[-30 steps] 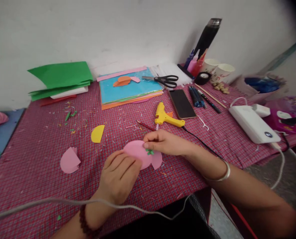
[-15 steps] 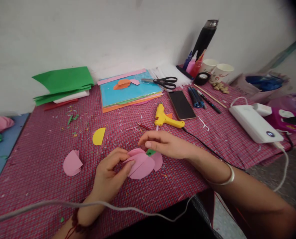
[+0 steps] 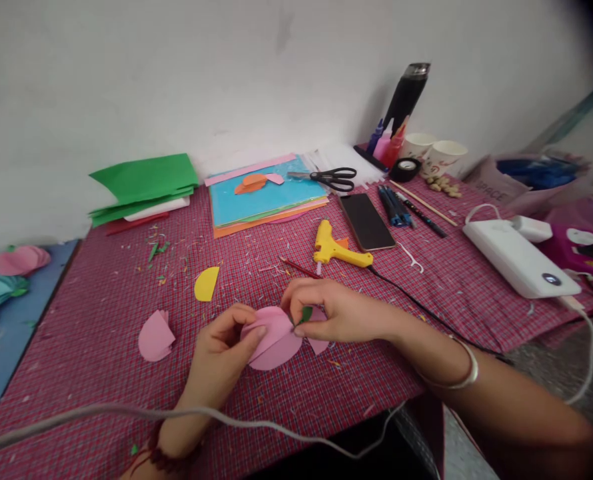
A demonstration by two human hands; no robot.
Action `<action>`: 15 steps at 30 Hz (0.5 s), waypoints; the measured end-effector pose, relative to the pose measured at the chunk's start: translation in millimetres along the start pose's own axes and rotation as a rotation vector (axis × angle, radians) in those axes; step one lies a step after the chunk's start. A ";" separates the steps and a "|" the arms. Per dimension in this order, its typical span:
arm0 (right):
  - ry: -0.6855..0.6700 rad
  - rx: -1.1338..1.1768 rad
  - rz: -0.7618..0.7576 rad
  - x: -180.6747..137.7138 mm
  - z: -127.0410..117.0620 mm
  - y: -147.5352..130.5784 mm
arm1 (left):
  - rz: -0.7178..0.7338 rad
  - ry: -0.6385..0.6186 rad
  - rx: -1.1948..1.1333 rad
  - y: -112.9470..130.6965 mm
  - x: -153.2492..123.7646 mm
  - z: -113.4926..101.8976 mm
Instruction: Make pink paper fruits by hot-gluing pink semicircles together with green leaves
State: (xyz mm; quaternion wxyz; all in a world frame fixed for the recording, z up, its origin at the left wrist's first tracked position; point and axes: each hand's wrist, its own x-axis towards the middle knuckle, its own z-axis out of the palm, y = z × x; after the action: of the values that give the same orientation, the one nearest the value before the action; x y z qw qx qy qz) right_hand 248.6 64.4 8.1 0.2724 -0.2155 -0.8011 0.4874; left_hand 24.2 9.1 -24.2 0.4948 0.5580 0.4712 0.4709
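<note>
My left hand [image 3: 220, 357] pinches the left edge of a fan of pink paper petals [image 3: 275, 337], holding it just above the red checked tablecloth [image 3: 96, 300]. My right hand [image 3: 337, 311] pinches the right end of the same petals, where a small green paper piece [image 3: 306, 314] sticks out between the fingers. Another pink petal [image 3: 318, 344] lies partly hidden under my right hand.
A yellow glue gun [image 3: 337, 249] with a black cord lies just behind my hands, beside a phone [image 3: 367, 221]. Loose pink petals [image 3: 155, 335] and a yellow half-circle [image 3: 206, 283] lie to the left. Coloured paper stacks [image 3: 265, 189], scissors [image 3: 334, 178], pens, cups and a white power bank [image 3: 520, 259] stand further back.
My left hand lifted from lying flat on the pink circle into a pinch on its edge. The petals fanned open, and my right fingers closed onto the green piece.
</note>
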 end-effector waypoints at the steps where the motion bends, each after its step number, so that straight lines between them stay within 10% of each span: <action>1: -0.001 0.002 0.003 0.1 0.2 0.0 | -0.006 0.012 -0.001 0.1 -0.1 0.4; 8: 0.139 0.086 0.175 2.5 10.3 9.6 | -0.178 0.095 -0.049 7.8 -2.2 8.9; 15: 0.176 0.123 0.295 10.1 24.1 28.2 | -0.365 -0.205 0.141 12.3 -4.4 14.2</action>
State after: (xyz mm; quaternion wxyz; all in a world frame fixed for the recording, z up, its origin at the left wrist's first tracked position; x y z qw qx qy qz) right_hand 227.6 66.7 -24.1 0.2798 -0.3553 -0.7026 0.5494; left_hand 38.6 2.4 -13.1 0.5767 0.5417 0.5435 0.2803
